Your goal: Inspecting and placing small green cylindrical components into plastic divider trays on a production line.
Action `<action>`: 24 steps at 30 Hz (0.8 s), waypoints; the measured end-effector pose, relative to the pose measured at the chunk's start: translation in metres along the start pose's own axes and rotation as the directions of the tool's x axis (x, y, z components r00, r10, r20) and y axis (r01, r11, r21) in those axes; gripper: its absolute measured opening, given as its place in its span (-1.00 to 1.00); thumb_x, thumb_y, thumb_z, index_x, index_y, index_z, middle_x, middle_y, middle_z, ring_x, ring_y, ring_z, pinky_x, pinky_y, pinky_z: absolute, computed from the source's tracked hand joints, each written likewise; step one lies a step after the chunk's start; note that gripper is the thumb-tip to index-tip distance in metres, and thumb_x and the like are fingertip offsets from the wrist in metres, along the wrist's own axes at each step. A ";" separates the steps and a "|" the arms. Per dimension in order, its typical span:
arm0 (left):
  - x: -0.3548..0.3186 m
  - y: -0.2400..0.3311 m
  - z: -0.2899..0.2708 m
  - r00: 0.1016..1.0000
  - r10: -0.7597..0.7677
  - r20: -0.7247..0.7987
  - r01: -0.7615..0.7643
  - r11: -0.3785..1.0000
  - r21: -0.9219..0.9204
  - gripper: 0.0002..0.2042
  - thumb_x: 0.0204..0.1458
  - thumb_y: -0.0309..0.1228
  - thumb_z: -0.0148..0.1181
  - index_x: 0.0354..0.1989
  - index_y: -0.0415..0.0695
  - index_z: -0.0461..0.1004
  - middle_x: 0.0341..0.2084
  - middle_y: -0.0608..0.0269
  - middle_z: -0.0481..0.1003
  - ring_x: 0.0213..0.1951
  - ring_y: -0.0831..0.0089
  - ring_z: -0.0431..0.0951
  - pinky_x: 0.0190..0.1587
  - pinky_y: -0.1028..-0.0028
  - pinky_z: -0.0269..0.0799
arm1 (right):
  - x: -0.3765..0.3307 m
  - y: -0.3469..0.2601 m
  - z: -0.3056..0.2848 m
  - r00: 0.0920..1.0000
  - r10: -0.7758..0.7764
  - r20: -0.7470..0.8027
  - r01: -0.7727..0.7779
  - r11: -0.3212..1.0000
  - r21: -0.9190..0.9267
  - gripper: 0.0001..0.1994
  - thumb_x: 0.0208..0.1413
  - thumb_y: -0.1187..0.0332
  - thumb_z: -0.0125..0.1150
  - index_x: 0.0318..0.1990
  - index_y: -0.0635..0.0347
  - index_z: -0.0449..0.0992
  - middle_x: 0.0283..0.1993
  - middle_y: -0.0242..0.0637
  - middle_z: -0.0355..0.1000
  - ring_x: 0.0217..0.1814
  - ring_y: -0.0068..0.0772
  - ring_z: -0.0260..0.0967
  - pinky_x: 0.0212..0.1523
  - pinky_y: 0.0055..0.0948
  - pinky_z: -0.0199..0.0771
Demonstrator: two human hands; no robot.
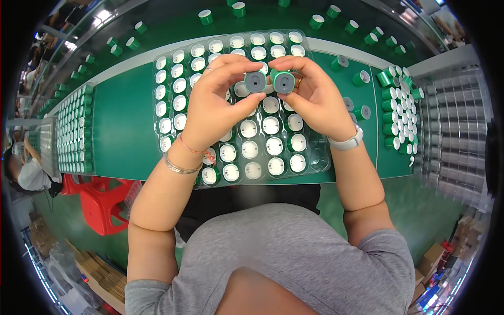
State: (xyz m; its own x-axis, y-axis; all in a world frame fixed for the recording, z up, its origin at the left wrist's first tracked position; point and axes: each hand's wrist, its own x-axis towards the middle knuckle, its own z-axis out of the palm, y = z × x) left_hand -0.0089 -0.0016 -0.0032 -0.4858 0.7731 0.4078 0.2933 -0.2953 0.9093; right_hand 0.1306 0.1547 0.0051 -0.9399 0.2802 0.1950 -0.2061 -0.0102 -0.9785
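Observation:
Above the tray I hold two small cylinders side by side, their dark grey ends facing me. My left hand is closed on one grey-ended cylinder, thumb below and fingers above. In my right hand a green cylinder with a grey end is pinched the same way. Below them lies a clear plastic tray filled with rows of green cylinders with white ends. My hands hide part of its middle rows.
To the right stand several loose green cylinders, then a dense cluster of white-ended ones beside stacked clear trays. Another filled tray is at the left. More cylinders sit on the green conveyor beyond. A red stool stands lower left.

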 end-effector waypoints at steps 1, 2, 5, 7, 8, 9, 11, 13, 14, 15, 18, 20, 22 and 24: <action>0.000 -0.002 0.000 1.000 0.004 0.007 -0.004 1.000 -0.009 -0.58 -0.15 -0.66 0.34 -0.03 -0.18 0.53 -0.05 0.24 0.37 0.00 0.43 0.44 0.06 0.43 0.43 | 0.000 0.000 0.000 1.000 0.018 0.006 -0.018 1.000 -0.015 -0.58 0.05 0.75 0.01 0.10 0.29 0.34 0.23 -0.18 0.23 0.17 -0.38 0.36 0.05 -0.43 0.43; 0.000 -0.003 0.000 1.000 0.008 0.015 -0.008 1.000 -0.018 -0.57 -0.15 -0.66 0.34 -0.01 -0.17 0.54 -0.05 0.24 0.37 0.00 0.43 0.44 0.07 0.43 0.43 | 0.000 0.000 0.000 0.999 0.036 0.011 -0.035 0.999 -0.030 -0.58 0.05 0.74 0.01 0.10 0.28 0.34 0.23 -0.19 0.23 0.17 -0.41 0.34 0.03 -0.45 0.43; 0.001 -0.005 -0.001 0.999 -0.013 0.050 0.013 1.000 -0.009 -0.56 -0.12 -0.66 0.32 0.02 -0.18 0.52 -0.05 0.23 0.37 0.00 0.42 0.44 0.06 0.43 0.45 | 0.000 0.000 0.000 0.999 0.037 0.024 -0.036 0.999 -0.032 -0.59 0.08 0.72 0.04 0.12 0.28 0.33 0.21 -0.21 0.26 0.15 -0.43 0.34 0.01 -0.46 0.42; 0.000 -0.004 0.000 0.998 -0.035 0.051 0.037 0.999 -0.032 -0.56 -0.11 -0.66 0.32 0.03 -0.17 0.52 -0.05 0.23 0.37 0.00 0.43 0.44 0.05 0.42 0.45 | -0.001 0.000 0.000 0.996 0.083 0.035 -0.082 0.996 -0.029 -0.59 0.09 0.70 0.05 0.12 0.28 0.32 0.18 -0.22 0.28 0.15 -0.43 0.34 0.03 -0.45 0.43; 0.000 -0.003 0.000 0.997 -0.057 0.051 0.059 0.997 -0.055 -0.55 -0.10 -0.65 0.32 0.05 -0.17 0.52 -0.05 0.22 0.38 0.00 0.43 0.44 0.04 0.42 0.46 | 0.000 0.000 0.000 0.991 0.127 0.047 -0.126 0.992 -0.027 -0.60 0.11 0.69 0.07 0.12 0.28 0.31 0.16 -0.23 0.30 0.15 -0.43 0.34 0.05 -0.44 0.43; 0.000 -0.003 0.001 0.997 -0.058 0.053 0.061 0.997 -0.055 -0.55 -0.10 -0.65 0.32 0.05 -0.17 0.52 -0.05 0.22 0.38 0.00 0.43 0.44 0.04 0.42 0.46 | 0.000 0.001 0.000 0.991 0.128 0.045 -0.127 0.992 -0.026 -0.60 0.11 0.69 0.07 0.12 0.28 0.31 0.16 -0.23 0.30 0.15 -0.43 0.34 0.05 -0.44 0.43; -0.001 -0.003 0.002 0.995 -0.088 0.042 0.092 0.991 -0.096 -0.56 -0.09 -0.65 0.31 0.05 -0.17 0.52 -0.05 0.22 0.38 -0.01 0.44 0.44 0.01 0.42 0.47 | 0.000 0.004 0.000 0.993 0.107 0.059 -0.104 0.994 -0.041 -0.61 0.13 0.67 0.09 0.13 0.29 0.29 0.11 -0.26 0.33 0.15 -0.43 0.34 0.10 -0.41 0.43; -0.001 -0.004 0.001 0.994 -0.105 0.042 0.108 0.990 -0.092 -0.55 -0.10 -0.65 0.31 0.05 -0.16 0.52 -0.04 0.23 0.38 -0.01 0.45 0.44 0.00 0.43 0.48 | 0.000 0.002 0.001 0.991 0.114 0.064 -0.111 0.993 -0.041 -0.61 0.13 0.66 0.09 0.13 0.29 0.29 0.11 -0.26 0.33 0.15 -0.43 0.35 0.12 -0.40 0.42; -0.001 -0.004 0.000 0.992 -0.120 0.042 0.123 0.988 -0.089 -0.55 -0.10 -0.65 0.32 0.05 -0.16 0.51 -0.04 0.23 0.38 -0.02 0.46 0.45 -0.01 0.45 0.49 | 0.001 0.002 0.001 0.990 0.120 0.068 -0.118 0.992 -0.042 -0.61 0.14 0.66 0.09 0.13 0.29 0.28 0.10 -0.27 0.33 0.15 -0.43 0.35 0.14 -0.39 0.42; -0.001 -0.003 0.000 0.992 -0.120 0.044 0.123 0.988 -0.089 -0.55 -0.10 -0.65 0.32 0.05 -0.16 0.51 -0.04 0.23 0.38 -0.02 0.46 0.45 -0.01 0.45 0.49 | 0.000 0.003 0.001 0.991 0.120 0.066 -0.117 0.992 -0.042 -0.61 0.14 0.66 0.09 0.13 0.29 0.28 0.10 -0.27 0.33 0.15 -0.43 0.35 0.14 -0.39 0.42; -0.002 -0.001 0.000 0.983 -0.180 0.040 0.181 0.983 -0.032 -0.57 -0.10 -0.64 0.32 0.03 -0.15 0.52 -0.04 0.24 0.39 -0.04 0.48 0.46 -0.02 0.47 0.50 | 0.000 0.005 0.000 0.991 0.114 0.067 -0.112 0.993 -0.024 -0.60 0.14 0.66 0.09 0.14 0.29 0.28 0.11 -0.26 0.33 0.15 -0.43 0.35 0.13 -0.41 0.42; -0.002 -0.001 0.001 0.985 -0.172 0.029 0.172 0.985 -0.016 -0.59 -0.09 -0.63 0.32 0.01 -0.16 0.52 -0.04 0.26 0.40 -0.05 0.49 0.47 -0.05 0.50 0.50 | -0.001 0.004 -0.001 0.990 0.117 0.073 -0.114 0.992 -0.046 -0.60 0.14 0.67 0.08 0.14 0.29 0.27 0.12 -0.25 0.32 0.15 -0.44 0.35 0.12 -0.41 0.42; -0.002 0.000 0.002 0.988 -0.153 0.029 0.153 0.988 -0.027 -0.60 -0.08 -0.62 0.32 0.00 -0.16 0.52 -0.04 0.26 0.41 -0.04 0.49 0.47 -0.05 0.50 0.50 | -0.002 0.005 -0.002 0.992 0.095 0.078 -0.091 0.994 -0.059 -0.59 0.15 0.66 0.08 0.16 0.29 0.27 0.13 -0.25 0.32 0.15 -0.44 0.35 0.12 -0.42 0.42; -0.001 -0.002 0.004 0.991 -0.133 0.033 0.134 0.990 -0.047 -0.61 -0.08 -0.61 0.32 -0.01 -0.17 0.51 -0.05 0.26 0.41 -0.04 0.48 0.47 -0.05 0.50 0.49 | -0.002 0.005 -0.005 0.994 0.077 0.079 -0.071 0.995 -0.077 -0.59 0.15 0.66 0.08 0.17 0.30 0.27 0.14 -0.25 0.31 0.15 -0.45 0.35 0.12 -0.44 0.41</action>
State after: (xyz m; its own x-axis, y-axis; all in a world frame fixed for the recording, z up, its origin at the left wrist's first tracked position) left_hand -0.0052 0.0005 -0.0061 -0.4926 0.8237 0.2807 0.1869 -0.2149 0.9586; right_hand 0.1332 0.1583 -0.0002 -0.9715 0.2020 0.1242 -0.1177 0.0438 -0.9921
